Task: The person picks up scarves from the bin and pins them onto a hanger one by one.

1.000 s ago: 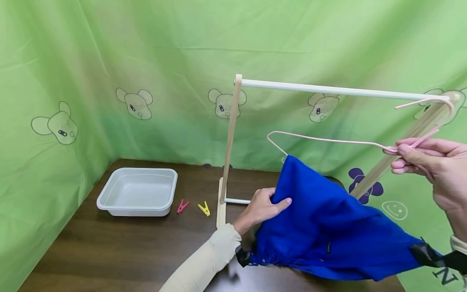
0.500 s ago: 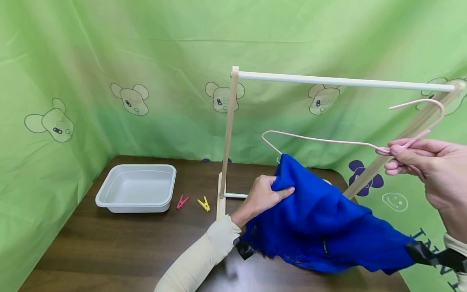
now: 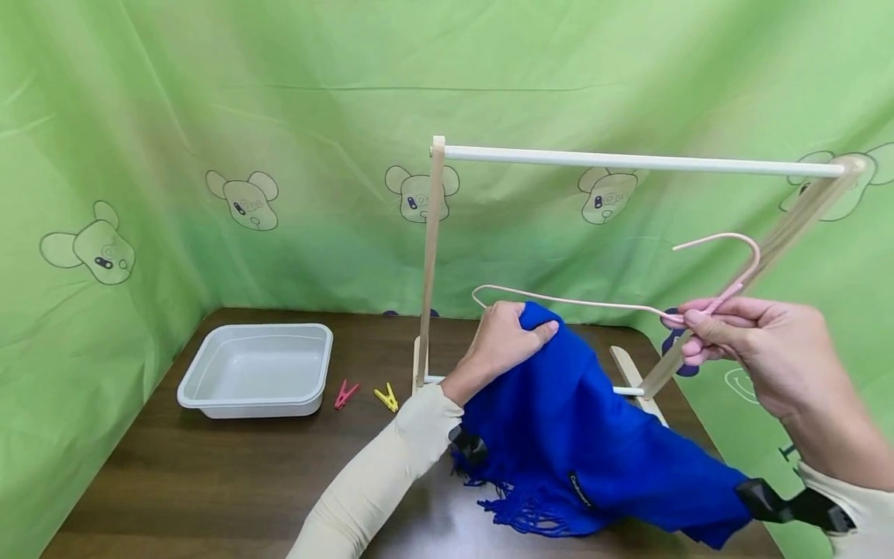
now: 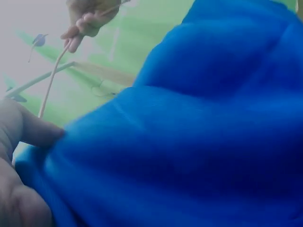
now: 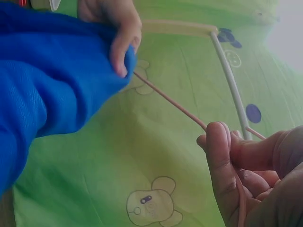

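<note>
My right hand (image 3: 754,334) pinches a pink wire hanger (image 3: 573,300) just below its hook, with the hook standing up above the fingers. A blue fringed scarf (image 3: 559,419) drapes down over the hanger's lower part, its fringe hanging low over the table. At the scarf's upper left fold, my left hand (image 3: 506,334) pinches the cloth between thumb and fingers, near the hanger's left end. In the right wrist view the hanger's wire (image 5: 173,101) runs from the right fingers to the scarf under the left thumb. The hanger's bottom bar is hidden by the cloth.
Behind the scarf stands a wooden rack with a white top rail (image 3: 628,160). A grey plastic basin (image 3: 258,407) sits at the table's left. Beside it lie a red clothespin (image 3: 345,394) and a yellow clothespin (image 3: 386,397). A green curtain (image 3: 314,116) encloses the table (image 3: 230,481).
The right hand has moved left and down with the hanger, its hook now farther below the rail. The left hand has shifted slightly up along with the scarf's held corner.
</note>
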`<move>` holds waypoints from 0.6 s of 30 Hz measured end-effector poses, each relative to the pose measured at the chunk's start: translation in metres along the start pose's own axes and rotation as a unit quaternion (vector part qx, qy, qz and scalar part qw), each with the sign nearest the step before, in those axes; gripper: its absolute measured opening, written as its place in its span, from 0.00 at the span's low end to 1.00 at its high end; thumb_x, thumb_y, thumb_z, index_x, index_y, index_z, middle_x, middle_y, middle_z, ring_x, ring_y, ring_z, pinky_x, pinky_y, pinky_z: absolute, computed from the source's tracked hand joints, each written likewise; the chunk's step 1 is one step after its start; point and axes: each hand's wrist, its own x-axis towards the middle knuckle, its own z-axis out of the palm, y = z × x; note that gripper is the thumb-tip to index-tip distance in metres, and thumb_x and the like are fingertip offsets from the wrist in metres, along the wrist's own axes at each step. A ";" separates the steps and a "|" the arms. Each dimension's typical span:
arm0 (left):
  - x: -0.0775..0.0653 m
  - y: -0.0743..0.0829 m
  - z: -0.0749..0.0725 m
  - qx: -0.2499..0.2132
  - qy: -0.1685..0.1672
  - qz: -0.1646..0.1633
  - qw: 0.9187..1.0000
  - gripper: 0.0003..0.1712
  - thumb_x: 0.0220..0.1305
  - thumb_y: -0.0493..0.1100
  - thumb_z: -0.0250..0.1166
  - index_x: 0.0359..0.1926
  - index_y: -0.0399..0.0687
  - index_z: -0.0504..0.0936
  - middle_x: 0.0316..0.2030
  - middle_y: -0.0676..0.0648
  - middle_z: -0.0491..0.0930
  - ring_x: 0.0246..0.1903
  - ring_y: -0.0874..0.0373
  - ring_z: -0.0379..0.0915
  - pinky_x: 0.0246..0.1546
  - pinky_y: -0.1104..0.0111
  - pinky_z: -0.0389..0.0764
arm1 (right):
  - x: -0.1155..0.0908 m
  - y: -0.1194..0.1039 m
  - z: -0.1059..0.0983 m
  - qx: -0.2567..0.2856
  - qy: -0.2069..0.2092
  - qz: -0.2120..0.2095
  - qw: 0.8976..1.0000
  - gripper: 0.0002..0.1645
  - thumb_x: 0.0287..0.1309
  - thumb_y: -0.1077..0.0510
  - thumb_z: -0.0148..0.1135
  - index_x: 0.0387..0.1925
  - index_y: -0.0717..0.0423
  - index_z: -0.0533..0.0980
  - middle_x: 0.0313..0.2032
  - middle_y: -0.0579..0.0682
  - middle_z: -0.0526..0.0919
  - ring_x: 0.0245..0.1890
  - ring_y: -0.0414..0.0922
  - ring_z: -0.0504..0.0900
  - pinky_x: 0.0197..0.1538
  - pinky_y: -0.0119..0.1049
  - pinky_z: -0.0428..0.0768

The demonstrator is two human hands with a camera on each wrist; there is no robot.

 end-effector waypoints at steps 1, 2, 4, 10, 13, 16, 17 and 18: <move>0.001 0.001 -0.002 0.033 0.002 -0.011 0.999 0.28 0.56 0.53 0.64 0.13 0.50 0.57 0.10 0.57 0.53 0.10 0.63 0.50 0.13 0.74 0.52 | -0.001 0.001 0.001 0.000 -0.005 -0.003 1.000 0.08 0.51 0.75 0.58 0.32 0.70 0.81 0.29 0.55 0.87 0.18 0.50 0.84 0.24 0.41 0.80; 0.001 0.001 -0.002 0.064 0.004 -0.024 0.998 0.26 0.55 0.54 0.64 0.14 0.50 0.59 0.11 0.56 0.54 0.10 0.63 0.51 0.13 0.74 0.52 | -0.001 0.002 0.002 -0.004 -0.007 -0.006 1.000 0.08 0.52 0.75 0.58 0.32 0.70 0.81 0.29 0.55 0.87 0.18 0.50 0.83 0.24 0.41 0.80; 0.000 0.002 -0.003 0.116 0.004 -0.050 0.992 0.19 0.55 0.54 0.62 0.21 0.48 0.68 0.12 0.54 0.57 0.11 0.61 0.55 0.13 0.72 0.55 | -0.002 0.003 0.003 -0.011 -0.005 -0.004 1.000 0.07 0.52 0.74 0.58 0.32 0.69 0.82 0.29 0.55 0.87 0.18 0.51 0.83 0.24 0.40 0.80; -0.006 0.000 -0.001 0.245 0.038 -0.074 0.966 0.22 0.58 0.60 0.59 0.45 0.51 0.75 0.15 0.51 0.68 0.15 0.57 0.65 0.15 0.67 0.64 | -0.002 0.001 0.003 0.020 0.007 -0.025 0.999 0.09 0.50 0.77 0.57 0.32 0.71 0.81 0.28 0.57 0.86 0.19 0.50 0.84 0.23 0.42 0.79; -0.008 -0.003 0.000 0.268 0.061 -0.067 0.959 0.23 0.57 0.62 0.59 0.45 0.52 0.76 0.17 0.52 0.71 0.16 0.58 0.67 0.17 0.68 0.65 | -0.002 0.001 0.003 0.027 0.008 -0.027 0.999 0.09 0.50 0.78 0.57 0.32 0.72 0.81 0.28 0.58 0.86 0.19 0.51 0.84 0.23 0.43 0.79; -0.009 -0.005 0.000 0.282 0.077 -0.061 0.954 0.24 0.56 0.63 0.60 0.45 0.51 0.76 0.20 0.51 0.75 0.20 0.57 0.69 0.21 0.69 0.65 | -0.002 0.002 0.004 0.016 0.010 -0.016 1.000 0.08 0.50 0.77 0.58 0.32 0.71 0.81 0.29 0.57 0.87 0.19 0.51 0.84 0.23 0.43 0.79; -0.010 -0.006 0.000 0.283 0.080 -0.060 0.954 0.25 0.56 0.63 0.60 0.45 0.50 0.75 0.20 0.51 0.75 0.19 0.57 0.69 0.21 0.68 0.66 | -0.002 0.003 0.004 0.014 0.009 -0.014 1.000 0.08 0.50 0.76 0.59 0.32 0.71 0.81 0.29 0.57 0.87 0.19 0.51 0.84 0.23 0.43 0.79; -0.010 -0.007 0.000 0.286 0.081 -0.057 0.953 0.26 0.56 0.63 0.60 0.46 0.50 0.74 0.18 0.50 0.76 0.18 0.56 0.70 0.20 0.68 0.67 | -0.002 0.003 0.004 0.012 0.010 -0.011 1.000 0.08 0.50 0.76 0.59 0.32 0.71 0.81 0.29 0.57 0.87 0.18 0.51 0.84 0.23 0.42 0.79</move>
